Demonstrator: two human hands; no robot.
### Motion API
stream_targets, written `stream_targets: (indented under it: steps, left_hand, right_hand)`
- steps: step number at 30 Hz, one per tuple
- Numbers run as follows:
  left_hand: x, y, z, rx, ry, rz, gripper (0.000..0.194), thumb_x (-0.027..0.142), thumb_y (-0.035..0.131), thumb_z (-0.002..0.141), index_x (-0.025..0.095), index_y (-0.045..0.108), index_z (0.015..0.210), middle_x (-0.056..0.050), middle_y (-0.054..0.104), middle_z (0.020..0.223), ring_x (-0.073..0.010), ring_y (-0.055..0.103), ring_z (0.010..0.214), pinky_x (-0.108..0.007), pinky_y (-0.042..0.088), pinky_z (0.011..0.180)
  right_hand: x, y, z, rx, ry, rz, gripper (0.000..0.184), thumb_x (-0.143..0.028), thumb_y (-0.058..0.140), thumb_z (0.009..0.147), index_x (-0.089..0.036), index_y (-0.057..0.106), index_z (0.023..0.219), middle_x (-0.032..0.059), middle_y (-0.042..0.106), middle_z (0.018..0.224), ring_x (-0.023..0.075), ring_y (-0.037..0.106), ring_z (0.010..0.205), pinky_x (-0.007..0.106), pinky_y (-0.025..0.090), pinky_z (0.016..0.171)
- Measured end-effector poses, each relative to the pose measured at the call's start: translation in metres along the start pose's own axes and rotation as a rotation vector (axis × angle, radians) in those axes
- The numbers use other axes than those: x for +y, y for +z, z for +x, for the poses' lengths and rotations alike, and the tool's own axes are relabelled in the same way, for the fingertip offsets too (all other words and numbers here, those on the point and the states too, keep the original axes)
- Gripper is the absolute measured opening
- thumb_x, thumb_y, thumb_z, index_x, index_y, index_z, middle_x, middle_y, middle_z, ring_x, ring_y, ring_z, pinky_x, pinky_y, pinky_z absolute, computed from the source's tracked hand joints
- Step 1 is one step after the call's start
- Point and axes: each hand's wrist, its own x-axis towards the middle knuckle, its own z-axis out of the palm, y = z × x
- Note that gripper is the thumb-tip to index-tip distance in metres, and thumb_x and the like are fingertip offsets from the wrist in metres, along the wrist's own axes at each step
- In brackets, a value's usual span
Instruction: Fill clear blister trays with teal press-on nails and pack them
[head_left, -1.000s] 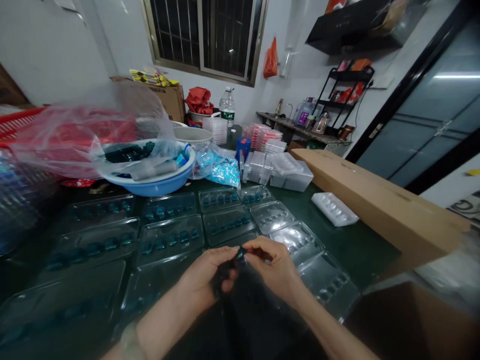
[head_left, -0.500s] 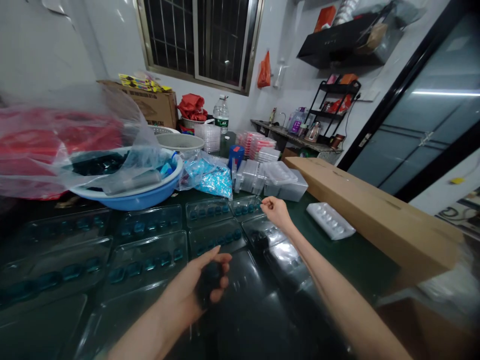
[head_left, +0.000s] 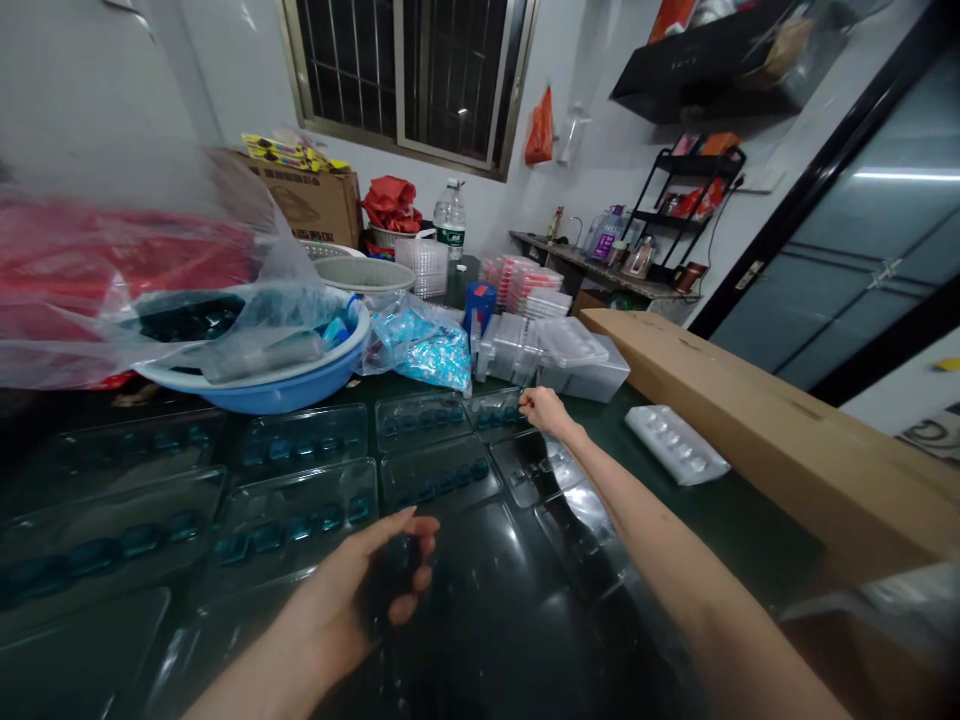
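On a dark green worktop (head_left: 720, 530), you lean over clear, ridged blister trays (head_left: 292, 520). Your right hand (head_left: 546, 410) pinches its grip together by a tray's rim; your left hand (head_left: 345, 600) clamps a dark, lumpy piece (head_left: 386, 580) against the palm.

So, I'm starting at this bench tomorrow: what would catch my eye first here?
Rows of clear blister trays holding teal pieces cover the dark green bench. Behind them on the left sits a blue basin under crumpled plastic film, and in the foreground the left hand closes on a dark object.
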Motion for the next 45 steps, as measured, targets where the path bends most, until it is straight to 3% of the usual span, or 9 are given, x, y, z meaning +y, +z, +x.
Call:
stream_targets:
  steps: [6,11,19,22,28,31,35,45]
  left_hand:
    - [-0.004,-0.004,0.0,-0.047,-0.009,-0.024,0.031,0.033,0.064,0.067,0.01,0.06,0.087,-0.006,0.052,0.079,-0.0124,0.05,0.057,-0.018,0.029,0.036]
    - [-0.005,-0.006,-0.004,-0.021,-0.019,-0.01,0.029,0.03,0.065,0.067,0.01,0.06,0.087,-0.005,0.052,0.078,-0.0121,0.05,0.057,-0.018,0.029,0.036]
    - [-0.005,0.0,-0.006,0.012,-0.01,0.03,0.029,0.031,0.064,0.067,0.011,0.06,0.087,-0.004,0.052,0.077,-0.0105,0.048,0.054,-0.018,0.028,0.037]
    - [-0.007,0.01,-0.002,0.01,0.007,0.084,0.03,0.03,0.064,0.067,0.012,0.059,0.089,-0.002,0.05,0.075,-0.0081,0.046,0.051,-0.017,0.024,0.036]
    - [-0.004,0.044,0.022,-0.144,0.024,0.15,0.025,0.025,0.062,0.067,0.012,0.059,0.088,-0.001,0.049,0.07,-0.0063,0.045,0.047,-0.015,0.022,0.034]
    - [-0.005,0.053,0.033,-0.162,0.009,0.169,0.024,0.026,0.061,0.067,0.011,0.059,0.086,-0.001,0.049,0.07,-0.0061,0.045,0.046,-0.015,0.021,0.034]
    - [-0.008,0.051,0.038,-0.149,0.005,0.18,0.025,0.025,0.061,0.067,0.01,0.059,0.086,-0.002,0.049,0.07,-0.0059,0.045,0.046,-0.015,0.022,0.033]
    - [-0.002,0.043,0.022,-0.137,0.015,0.141,0.023,0.027,0.058,0.07,0.01,0.058,0.086,-0.002,0.05,0.07,-0.0068,0.046,0.048,-0.016,0.024,0.034]
  right_hand:
    - [-0.002,0.008,-0.003,-0.01,0.037,-0.059,0.024,-0.03,0.049,0.084,-0.014,0.053,0.102,0.0051,0.056,0.1,0.016,0.056,0.086,0.034,0.047,0.073]
    - [-0.007,0.005,-0.007,-0.004,0.083,-0.086,0.025,-0.03,0.049,0.084,-0.015,0.053,0.103,0.0051,0.056,0.101,0.0164,0.056,0.088,0.034,0.047,0.074]
    - [-0.022,0.003,-0.002,0.033,0.266,-0.126,0.028,-0.036,0.046,0.085,-0.014,0.054,0.101,0.0059,0.056,0.1,0.0167,0.055,0.089,0.037,0.045,0.077]
    - [-0.023,0.0,0.002,0.005,0.304,-0.115,0.028,-0.036,0.047,0.084,-0.014,0.054,0.1,0.0056,0.057,0.099,0.0163,0.056,0.088,0.035,0.046,0.075]
    - [-0.027,-0.006,0.008,-0.038,0.344,-0.111,0.026,-0.032,0.049,0.084,-0.014,0.053,0.104,0.006,0.055,0.102,0.0166,0.055,0.088,0.035,0.047,0.075]
    - [-0.03,-0.006,0.011,-0.056,0.344,-0.11,0.026,-0.03,0.049,0.084,-0.014,0.052,0.105,0.0066,0.054,0.104,0.0168,0.055,0.089,0.035,0.047,0.075]
    - [-0.029,-0.008,0.013,-0.08,0.314,-0.112,0.026,-0.029,0.05,0.084,-0.015,0.052,0.105,0.0066,0.054,0.105,0.0172,0.055,0.091,0.036,0.046,0.076]
    - [-0.025,-0.007,-0.004,-0.037,0.164,-0.095,0.025,-0.03,0.049,0.085,-0.015,0.052,0.104,0.0059,0.055,0.104,0.0168,0.055,0.09,0.036,0.046,0.076]
